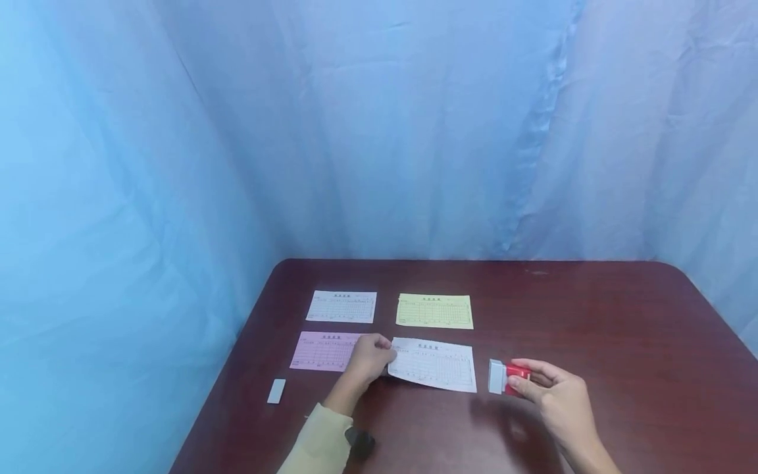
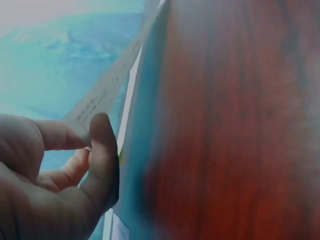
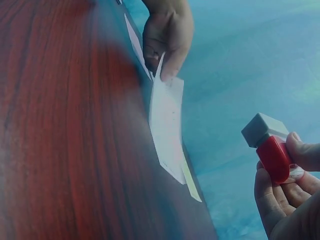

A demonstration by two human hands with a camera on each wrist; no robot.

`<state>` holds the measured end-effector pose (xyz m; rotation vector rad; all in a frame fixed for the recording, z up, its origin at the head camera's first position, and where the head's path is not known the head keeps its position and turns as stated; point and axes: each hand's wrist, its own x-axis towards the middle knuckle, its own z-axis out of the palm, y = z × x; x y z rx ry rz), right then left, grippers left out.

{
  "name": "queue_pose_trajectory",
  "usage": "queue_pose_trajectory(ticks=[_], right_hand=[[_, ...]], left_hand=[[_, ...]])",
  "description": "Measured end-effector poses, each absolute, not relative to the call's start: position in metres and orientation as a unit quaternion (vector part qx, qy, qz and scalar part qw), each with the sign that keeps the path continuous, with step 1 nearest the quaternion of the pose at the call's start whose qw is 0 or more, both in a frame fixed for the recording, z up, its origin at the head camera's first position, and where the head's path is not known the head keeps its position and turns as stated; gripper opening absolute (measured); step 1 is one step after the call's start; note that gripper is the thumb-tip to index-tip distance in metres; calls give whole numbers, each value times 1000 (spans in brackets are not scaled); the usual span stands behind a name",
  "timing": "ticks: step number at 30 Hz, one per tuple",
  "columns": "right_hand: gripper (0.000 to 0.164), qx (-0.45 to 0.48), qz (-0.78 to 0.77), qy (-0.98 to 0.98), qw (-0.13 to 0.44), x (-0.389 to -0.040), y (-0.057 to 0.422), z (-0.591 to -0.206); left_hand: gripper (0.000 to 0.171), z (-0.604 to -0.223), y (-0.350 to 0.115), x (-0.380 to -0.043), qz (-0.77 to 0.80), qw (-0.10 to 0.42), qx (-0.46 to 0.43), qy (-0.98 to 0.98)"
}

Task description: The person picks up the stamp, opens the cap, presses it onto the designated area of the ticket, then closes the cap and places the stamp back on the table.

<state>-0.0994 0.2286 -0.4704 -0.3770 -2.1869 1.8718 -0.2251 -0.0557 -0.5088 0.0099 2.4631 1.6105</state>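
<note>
The white slip [image 1: 435,367], lower centre of the head view, was pinched at its left edge by the left hand [image 1: 368,359], which hid the right end of the pink slip [image 1: 324,351]. Toward lower right, the right hand [image 1: 565,398] gripped a red stamp [image 1: 510,377], partly covering it. Print was too small to read.

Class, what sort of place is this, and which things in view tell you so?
Probably an indoor paperwork spot, screened off: a blue curtain hangs behind, printed forms are set out, and the right hand holds what looks like a stamp.
</note>
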Motion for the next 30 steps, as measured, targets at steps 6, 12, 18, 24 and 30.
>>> queue_pose_trajectory(ticks=[6, 12, 18, 24, 30], right_hand=[[38, -132, 643, -746, 113, -99, 229, -472], [39, -121, 641, -750, 111, -97, 228, -473], [40, -46, 596, -788, 145, -94, 225, -477], [46, -12, 561, -810, 172, -93, 224, -477], [43, -17, 556, -814, 169, -90, 223, -473]], left_hand=[[15, -510, -61, -214, 633, 160, -19, 757], [12, -510, -59, -203, 652, 176, -9, 738], [11, -512, -56, -190, 646, 183, 0, 741], [12, -509, -56, -183, 647, 185, 12, 739], [13, -505, -59, -177, 643, 184, 21, 743]])
